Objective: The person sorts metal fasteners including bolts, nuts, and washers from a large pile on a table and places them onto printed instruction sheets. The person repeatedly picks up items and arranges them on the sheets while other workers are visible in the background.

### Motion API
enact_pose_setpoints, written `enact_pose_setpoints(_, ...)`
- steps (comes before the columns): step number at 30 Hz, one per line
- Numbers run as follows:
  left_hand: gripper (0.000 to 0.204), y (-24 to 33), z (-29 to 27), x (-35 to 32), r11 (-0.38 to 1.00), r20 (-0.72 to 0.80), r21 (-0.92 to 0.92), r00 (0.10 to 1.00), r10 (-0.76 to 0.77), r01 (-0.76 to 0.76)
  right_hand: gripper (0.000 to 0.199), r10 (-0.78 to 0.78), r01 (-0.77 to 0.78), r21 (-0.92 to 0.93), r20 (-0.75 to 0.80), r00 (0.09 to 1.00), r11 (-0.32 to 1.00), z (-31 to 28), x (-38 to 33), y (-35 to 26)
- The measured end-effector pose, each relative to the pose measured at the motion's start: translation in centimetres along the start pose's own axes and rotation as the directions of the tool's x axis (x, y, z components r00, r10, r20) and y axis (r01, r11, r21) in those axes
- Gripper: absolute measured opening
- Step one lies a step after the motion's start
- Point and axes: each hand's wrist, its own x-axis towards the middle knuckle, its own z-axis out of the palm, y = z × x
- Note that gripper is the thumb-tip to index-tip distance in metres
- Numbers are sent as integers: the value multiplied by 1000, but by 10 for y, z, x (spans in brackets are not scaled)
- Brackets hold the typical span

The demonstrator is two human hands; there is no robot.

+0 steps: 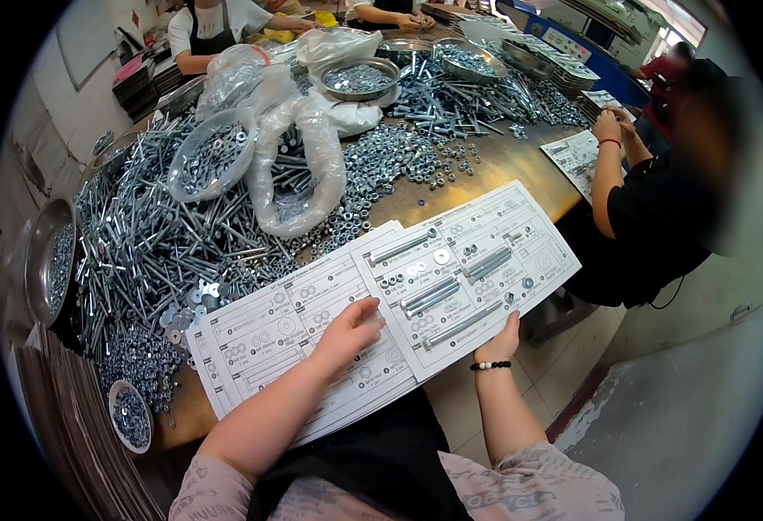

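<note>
My right hand [498, 342] grips the lower right edge of a printed parts card [494, 304], its thumb on top. On that card lie long bolts [431, 298], a second group of bolts [489, 264], a single long bolt [403, 249], a thin rod-like piece [464, 326], a flat washer [440, 256] and several small nuts [392, 281]. Over the card's left edge hovers or rests my left hand [349, 334], fingers slightly apart and nothing visible in them. Beneath it is a stack of similar printed sheets [260, 352], partly covered by my left forearm.
Heaped bolts [138, 252], loose nuts [381, 169] and plastic bags [268, 204] cover the table's far left. Metal bowls [360, 80] and a small white bowl [131, 417] hold hardware. Co-workers sit opposite and at right, one handling a card [572, 161].
</note>
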Motion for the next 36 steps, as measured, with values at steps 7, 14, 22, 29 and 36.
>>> enact_pose_setpoints(7, 49, -7, -4, -19, 972, 77, 169, 985, 153, -164, 41, 108, -131, 126, 174, 979, 983, -20, 68, -13)
enact_pose_setpoints(14, 42, -12, -41, -57, 955, -87, 125, 956, 281, -269, 45, 143, -152, 117, 75, 987, 981, -21, 132, -33)
enact_pose_setpoints(22, 40, -32, -86, -108, 899, -337, 239, 837, 430, -366, 49, 159, -165, 83, 73, 985, 983, -28, 186, -42)
enact_pose_setpoints(29, 35, -46, -123, -138, 662, -441, 702, 570, 693, -263, 52, 139, -138, -34, 36, 990, 990, -18, 187, -44)
enact_pose_setpoints(36, 41, -56, -142, -161, 529, -473, 848, 460, 751, 8, 35, -500, 484, -415, 79, 862, 770, 34, 111, -61)
